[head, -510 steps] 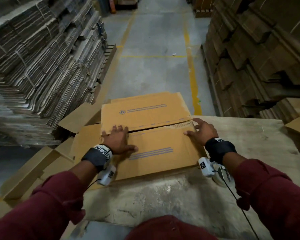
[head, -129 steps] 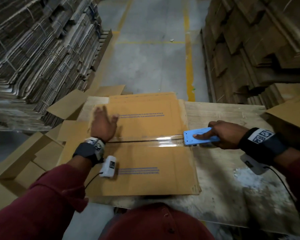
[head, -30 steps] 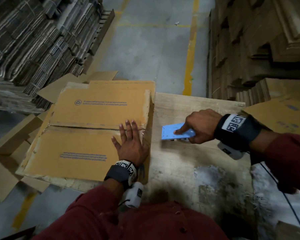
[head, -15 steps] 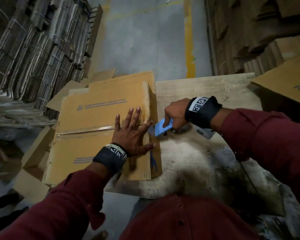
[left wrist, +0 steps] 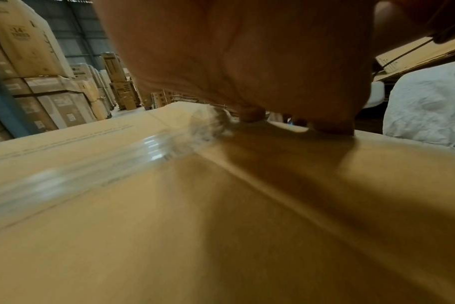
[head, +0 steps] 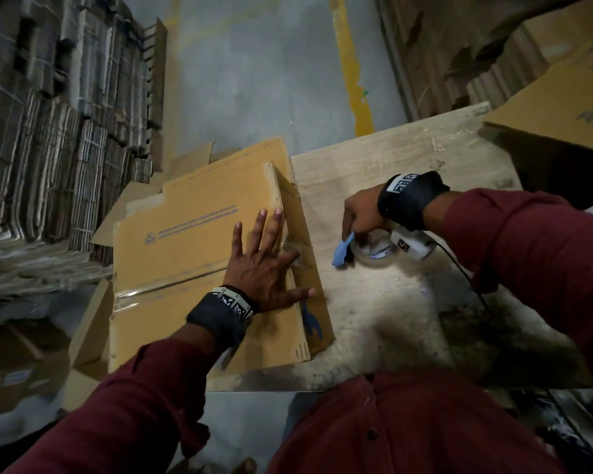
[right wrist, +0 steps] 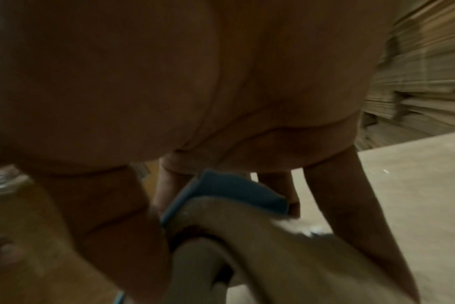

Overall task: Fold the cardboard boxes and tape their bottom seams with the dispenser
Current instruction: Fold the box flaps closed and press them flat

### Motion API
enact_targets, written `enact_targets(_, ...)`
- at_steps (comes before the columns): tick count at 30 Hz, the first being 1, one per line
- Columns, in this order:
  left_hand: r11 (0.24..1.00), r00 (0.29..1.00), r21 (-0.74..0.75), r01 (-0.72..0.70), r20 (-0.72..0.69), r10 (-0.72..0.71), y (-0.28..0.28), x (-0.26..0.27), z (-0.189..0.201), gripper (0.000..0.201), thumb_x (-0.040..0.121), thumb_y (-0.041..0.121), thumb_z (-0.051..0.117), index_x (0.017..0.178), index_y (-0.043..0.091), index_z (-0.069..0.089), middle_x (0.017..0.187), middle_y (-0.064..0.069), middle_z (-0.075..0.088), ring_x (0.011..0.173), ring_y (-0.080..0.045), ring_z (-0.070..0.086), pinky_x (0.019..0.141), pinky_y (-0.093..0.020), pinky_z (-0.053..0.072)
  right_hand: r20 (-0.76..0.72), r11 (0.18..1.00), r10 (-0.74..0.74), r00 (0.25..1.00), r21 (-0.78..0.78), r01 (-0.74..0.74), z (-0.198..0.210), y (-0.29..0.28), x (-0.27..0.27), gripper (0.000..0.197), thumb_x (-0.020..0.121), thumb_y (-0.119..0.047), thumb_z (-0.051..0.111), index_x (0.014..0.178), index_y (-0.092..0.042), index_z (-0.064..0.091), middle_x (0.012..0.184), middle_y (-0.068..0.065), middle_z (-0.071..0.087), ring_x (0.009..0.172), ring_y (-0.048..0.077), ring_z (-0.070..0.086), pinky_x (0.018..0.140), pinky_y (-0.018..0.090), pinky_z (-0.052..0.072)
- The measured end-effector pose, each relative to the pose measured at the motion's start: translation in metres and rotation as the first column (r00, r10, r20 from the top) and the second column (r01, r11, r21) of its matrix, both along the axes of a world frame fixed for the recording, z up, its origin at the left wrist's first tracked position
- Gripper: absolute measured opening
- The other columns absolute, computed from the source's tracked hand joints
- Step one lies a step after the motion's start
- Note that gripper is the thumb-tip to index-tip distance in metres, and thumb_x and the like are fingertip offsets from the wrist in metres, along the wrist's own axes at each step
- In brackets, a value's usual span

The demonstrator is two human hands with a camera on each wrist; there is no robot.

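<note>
The left hand [head: 266, 268] lies flat, fingers spread, on the cardboard box [head: 199, 241] at its right edge, probably pressing the tape [left wrist: 96, 164] end down over that edge. The right hand [head: 361, 213] grips the blue dispenser [head: 343, 249], lowered onto the table [head: 391, 159] just beside the box, which overhangs the table's left edge.

bare table [head: 384, 302] lies open at frame centre, between the cardboard box [head: 199, 241] at left and the tape dispenser [head: 367, 249] under the right hand [head: 361, 213]; another carton [head: 555, 107] blocks the upper right.
</note>
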State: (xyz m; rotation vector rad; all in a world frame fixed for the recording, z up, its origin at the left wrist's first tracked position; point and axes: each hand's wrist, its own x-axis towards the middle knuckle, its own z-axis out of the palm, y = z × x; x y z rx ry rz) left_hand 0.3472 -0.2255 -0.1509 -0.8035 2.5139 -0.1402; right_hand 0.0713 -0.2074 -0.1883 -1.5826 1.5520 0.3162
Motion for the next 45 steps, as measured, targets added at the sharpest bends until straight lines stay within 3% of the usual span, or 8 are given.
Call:
enact_targets(8, 0.993, 0.999, 0.115, 0.023, 0.024, -0.026, -0.002, -0.015, 0.006, 0.094, 0.071, 0.104, 0.019, 0.14, 0.053, 0.056, 0.166, -0.004, -0.035, 0.154, -0.034, -0.028, 0.117, -0.069, -0.015, 0.036, 0.989, -0.145, 0.989, -0.032, 0.146, -0.024, 0.011, -0.018, 0.036, 0.089, -0.016, 0.058, 0.119, -0.027, 0.074, 0.122, 0.0, 0.07, 0.102, 0.021, 0.062, 0.084, 0.029, 0.047)
enact_targets(13, 0.96, 0.938, 0.236, -0.151, -0.272, 0.215, -0.006, -0.001, 0.016, 0.09, 0.084, 0.081, 0.033, 0.159, 0.029, 0.038, 0.174, 0.0, 0.0, 0.16, -0.024, 0.0, 0.125, -0.061, -0.003, -0.179, 0.946, -0.018, 0.984, -0.322, -0.042, -0.044, 0.024, 0.0, 0.068, 0.087, -0.054, 0.059, 0.15, -0.032, 0.045, 0.157, 0.009, 0.039, 0.15, 0.032, 0.028, 0.115, 0.059, 0.025)
enact_targets(19, 0.921, 0.872, 0.327, -0.212, -0.362, 0.329, 0.002, 0.017, 0.016, 0.075, 0.087, 0.03, 0.043, 0.16, 0.014, 0.035, 0.171, -0.002, 0.019, 0.157, -0.025, 0.022, 0.126, -0.055, 0.013, 0.577, 0.729, 0.016, 0.816, -0.566, 0.385, -0.059, 0.076, 0.09, 0.078, 0.085, -0.026, 0.043, 0.159, -0.006, 0.027, 0.168, 0.013, 0.017, 0.157, 0.024, 0.01, 0.122, 0.055, 0.025)
enact_targets(25, 0.975, 0.927, 0.184, -0.127, -0.328, 0.183, 0.004, 0.017, 0.002, 0.063, 0.088, 0.017, 0.051, 0.151, 0.019, 0.051, 0.169, -0.007, 0.027, 0.156, -0.031, 0.025, 0.122, -0.062, 0.023, 0.616, 0.611, -0.127, 0.778, -0.569, 0.55, -0.045, 0.092, 0.101, 0.088, 0.08, -0.028, 0.041, 0.161, -0.006, 0.016, 0.17, 0.01, 0.008, 0.158, 0.023, 0.001, 0.12, 0.065, 0.02)
enact_targets(34, 0.988, 0.973, -0.021, 0.154, -0.17, -0.155, -0.001, 0.02, -0.001, 0.051, 0.078, 0.026, 0.066, 0.129, 0.028, 0.072, 0.168, -0.011, 0.027, 0.158, -0.037, 0.013, 0.123, -0.065, 0.017, 0.56, 0.673, -0.155, 0.814, -0.543, 0.502, -0.044, 0.101, 0.124, 0.096, 0.077, -0.027, 0.045, 0.163, -0.008, 0.006, 0.171, 0.006, -0.005, 0.157, 0.019, -0.01, 0.126, 0.055, 0.001)
enact_targets(39, 0.976, 0.977, 0.048, 0.212, -0.001, -0.212, -0.004, -0.007, 0.003, 0.063, 0.088, 0.046, 0.024, 0.123, 0.033, 0.075, 0.171, -0.012, 0.017, 0.159, -0.036, 0.0, 0.123, -0.067, 0.0, 0.598, 0.71, -0.236, 0.766, -0.432, 0.556, -0.052, 0.104, 0.146, 0.098, 0.075, -0.028, 0.042, 0.162, -0.009, 0.001, 0.17, 0.004, -0.01, 0.156, 0.018, -0.013, 0.125, 0.045, -0.006)
enact_targets(42, 0.981, 0.98, 0.101, 0.164, 0.093, -0.174, -0.002, -0.016, 0.004, 0.035, 0.096, 0.041, 0.048, 0.12, 0.04, 0.074, 0.174, -0.004, -0.005, 0.158, -0.031, -0.018, 0.121, -0.065, -0.014, 0.616, 0.72, -0.296, 0.73, -0.358, 0.594, -0.059, 0.102, 0.15, 0.097, 0.075, -0.028, 0.04, 0.162, -0.009, 0.002, 0.17, 0.005, -0.008, 0.157, 0.019, -0.011, 0.127, 0.048, -0.002)
enact_targets(45, 0.982, 0.995, 0.16, 0.101, -0.025, -0.099, -0.007, -0.012, 0.01, 0.038, 0.083, 0.025, 0.063, 0.118, 0.033, 0.076, 0.174, -0.006, 0.002, 0.159, -0.035, -0.003, 0.121, -0.068, 0.002, 0.615, 0.737, -0.319, 0.722, -0.318, 0.596, -0.059, 0.101, 0.149, 0.101, 0.071, -0.025, 0.04, 0.162, -0.01, -0.002, 0.17, 0.005, -0.011, 0.156, 0.019, -0.013, 0.126, 0.05, 0.0)
